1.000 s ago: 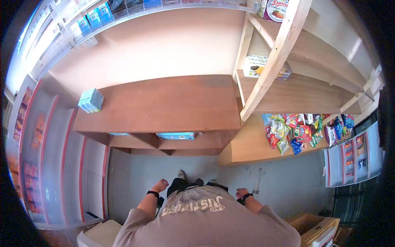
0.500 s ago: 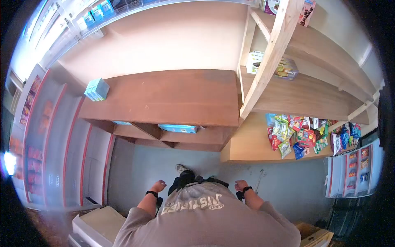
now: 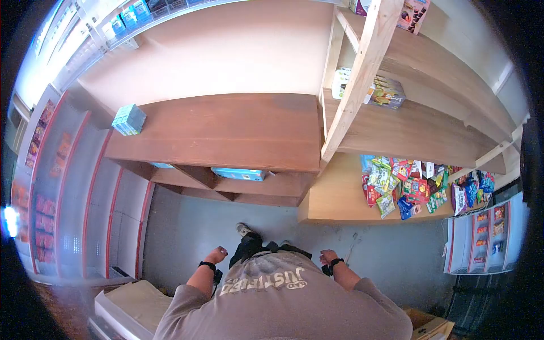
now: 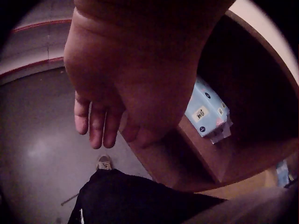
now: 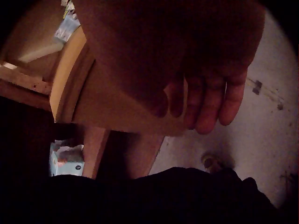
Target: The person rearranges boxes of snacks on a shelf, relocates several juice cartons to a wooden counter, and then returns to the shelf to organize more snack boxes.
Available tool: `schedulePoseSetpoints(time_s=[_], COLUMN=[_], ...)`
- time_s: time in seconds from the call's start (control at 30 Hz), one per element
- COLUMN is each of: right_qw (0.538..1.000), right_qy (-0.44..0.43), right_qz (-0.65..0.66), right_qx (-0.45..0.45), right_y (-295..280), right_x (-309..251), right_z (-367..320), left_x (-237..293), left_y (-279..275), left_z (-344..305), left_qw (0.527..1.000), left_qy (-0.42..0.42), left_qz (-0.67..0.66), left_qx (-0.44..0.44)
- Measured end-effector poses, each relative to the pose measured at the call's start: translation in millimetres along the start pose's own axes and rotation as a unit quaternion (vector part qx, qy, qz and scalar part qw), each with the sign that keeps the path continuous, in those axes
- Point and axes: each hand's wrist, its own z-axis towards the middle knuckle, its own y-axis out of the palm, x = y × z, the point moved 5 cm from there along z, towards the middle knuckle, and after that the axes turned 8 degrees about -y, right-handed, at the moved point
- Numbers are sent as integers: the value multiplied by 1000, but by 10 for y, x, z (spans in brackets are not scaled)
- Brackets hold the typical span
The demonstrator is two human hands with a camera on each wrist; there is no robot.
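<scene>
Shoe point(image 3: 243, 229) shifted forward, blue box point(image 3: 241, 174) beyond left fingers point(image 4: 96, 128)

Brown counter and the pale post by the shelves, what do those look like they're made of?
The brown counter looks like painted or stained wood or board, low in sheen, with faint scuffs. The pale post seems to be bare, unpainted wood, judging by its light streaks and knot-like spots.

Free room is lying between my left hand point(image 3: 216, 254), my right hand point(image 3: 327, 257) and the brown cabinet point(image 3: 221, 133); its divider point(image 3: 195, 177) is splitting the lower space, and a wooden post point(image 3: 362, 76) is partly blocking the cartons point(image 3: 387, 93).
</scene>
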Motion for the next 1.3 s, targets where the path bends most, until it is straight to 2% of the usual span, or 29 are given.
schedulePoseSetpoints(time_s=[0.13, 0.2, 0.33, 0.4, 0.53, 0.6, 0.73, 0.77, 0.8, 0.83, 0.87, 0.9, 1.0, 1.1, 1.3], right_qw=[995, 998, 998, 999, 997, 1000, 1000, 979, 917, 917, 968, 995, 999, 997, 999], right_qy=[-43, 17, 13, 24, -43, 2, 18, -90, -193, -192, -124, -55, -14, -46, -8], right_qz=[-61, -54, -49, 39, -41, 15, -13, -167, -313, -312, -188, -59, 16, -39, 34], right_qx=[-58, -28, -43, 8, -48, 13, 14, -72, -155, -156, -111, -62, -34, -39, 4], right_y=[-98, -126, -109, -108, -58, -39, -55, -80, -29, 2, -18, -38, -29, -50, -107], right_x=[153, 174, 160, 201, 175, 47, 56, 174, 254, 283, 305, 326, 193, 231, 207], right_z=[102, 61, -12, -25, 67, -118, -56, 192, 293, 268, 231, 175, -48, -17, -160], left_x=[63, 104, 197, 218, 281, 260, 29, 31, 22, -5, -75, -172, -86, 1, 163], left_y=[4, -3, -37, -41, -79, -71, 32, 19, 9, 9, 35, 80, 38, -3, -17], left_z=[99, 135, 112, 101, 18, 17, 214, 204, 177, 150, 203, 313, 194, 140, 196], left_qw=[1000, 1000, 1000, 1000, 1000, 1000, 999, 999, 999, 1000, 1000, 999, 998, 998, 999], left_qy=[6, 21, 25, 28, 15, 16, 44, 44, 33, 22, 22, 33, 53, 43, 30], left_qz=[7, 7, 6, 10, 0, -1, 1, 1, 4, 8, 9, 3, 20, 36, 30], left_qx=[-19, -11, -7, -6, -9, -4, -6, -5, 4, 13, 12, 8, 4, 1, 1])
